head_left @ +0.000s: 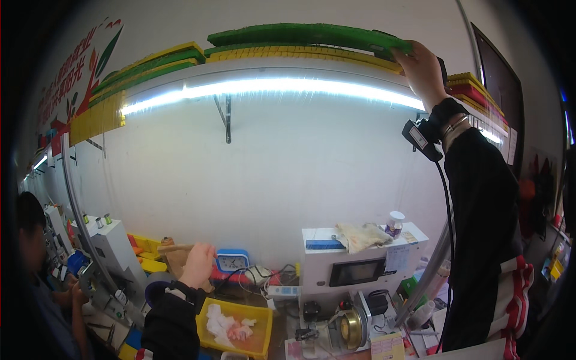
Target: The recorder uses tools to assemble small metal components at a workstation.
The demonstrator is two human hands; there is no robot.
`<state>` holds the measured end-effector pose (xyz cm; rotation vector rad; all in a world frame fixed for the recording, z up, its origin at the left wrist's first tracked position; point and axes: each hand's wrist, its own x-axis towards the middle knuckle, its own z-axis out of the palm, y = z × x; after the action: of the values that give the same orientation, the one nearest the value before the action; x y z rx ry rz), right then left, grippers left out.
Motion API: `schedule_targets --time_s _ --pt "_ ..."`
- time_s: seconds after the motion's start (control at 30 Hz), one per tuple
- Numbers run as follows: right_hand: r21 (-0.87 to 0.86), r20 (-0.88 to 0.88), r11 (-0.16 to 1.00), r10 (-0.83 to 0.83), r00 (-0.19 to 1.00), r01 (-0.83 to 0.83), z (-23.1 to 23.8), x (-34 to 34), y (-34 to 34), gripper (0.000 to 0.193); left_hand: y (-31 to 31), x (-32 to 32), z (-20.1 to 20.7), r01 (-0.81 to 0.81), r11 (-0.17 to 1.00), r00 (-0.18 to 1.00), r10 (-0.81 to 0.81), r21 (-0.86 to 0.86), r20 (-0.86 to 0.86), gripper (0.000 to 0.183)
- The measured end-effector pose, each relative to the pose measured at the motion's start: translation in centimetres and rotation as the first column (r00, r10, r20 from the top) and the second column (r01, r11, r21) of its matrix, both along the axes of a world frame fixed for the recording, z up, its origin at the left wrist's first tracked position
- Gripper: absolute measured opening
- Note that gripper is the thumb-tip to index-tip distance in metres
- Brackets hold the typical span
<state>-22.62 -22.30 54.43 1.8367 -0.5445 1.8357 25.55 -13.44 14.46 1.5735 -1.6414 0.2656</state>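
Note:
My right hand (421,69) is raised to the overhead shelf and grips the right end of a long, flat green plastic tray (300,35). The tray lies slightly tilted on a stack of yellow ridged trays (288,54). A black strap and a small black box on a cable sit at my right wrist. Lower down, my left hand (199,265) hovers with loosely bent fingers and nothing visible in it. Close to it are a blue-framed clock (232,261), brown paper (175,257) and a yellow bin (264,327) with white and pink crumpled material.
A bright tube light (270,86) runs under the shelf. Below stands a white machine (312,270) with a small screen, a cloth and a jar on top. A metal post (429,288) rises at its right. At far left, a person (36,264) works beside another machine.

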Motion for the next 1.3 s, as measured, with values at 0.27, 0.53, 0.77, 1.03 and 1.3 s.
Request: schedule_targets --time_s 0.27,0.53,0.77,1.03,1.3 --pt "-0.011 -0.033 0.984 -0.178 0.984 0.177 0.6 0.0 -0.6 0.033 -0.7 -1.2 0.6 0.057 0.997 0.998 -0.056 -0.054 0.013 0.027" --pt "0.124 -0.01 0.931 -0.345 0.939 0.343 0.5 1.3 -1.5 0.039 -0.5 -1.6 0.6 0.081 0.995 0.997 -0.081 -0.06 0.007 0.026" --pt "0.1 -0.097 0.87 -0.474 0.875 0.483 0.8 0.3 -2.6 0.049 -1.1 -1.4 -0.6 0.026 0.998 0.999 -0.023 -0.061 0.041 0.03" --pt "-0.02 0.093 1.0 -0.017 0.996 0.019 -5.4 -0.7 3.4 0.063 -8.6 -1.8 -2.3 0.092 0.994 0.732 -0.034 0.05 -0.681 0.028" --pt "-0.291 -0.582 0.952 -0.102 0.807 -0.09 -19.6 -8.5 18.4 0.08 -5.9 0.5 -2.2 0.258 0.91 0.946 -0.17 0.325 -0.277 0.087"
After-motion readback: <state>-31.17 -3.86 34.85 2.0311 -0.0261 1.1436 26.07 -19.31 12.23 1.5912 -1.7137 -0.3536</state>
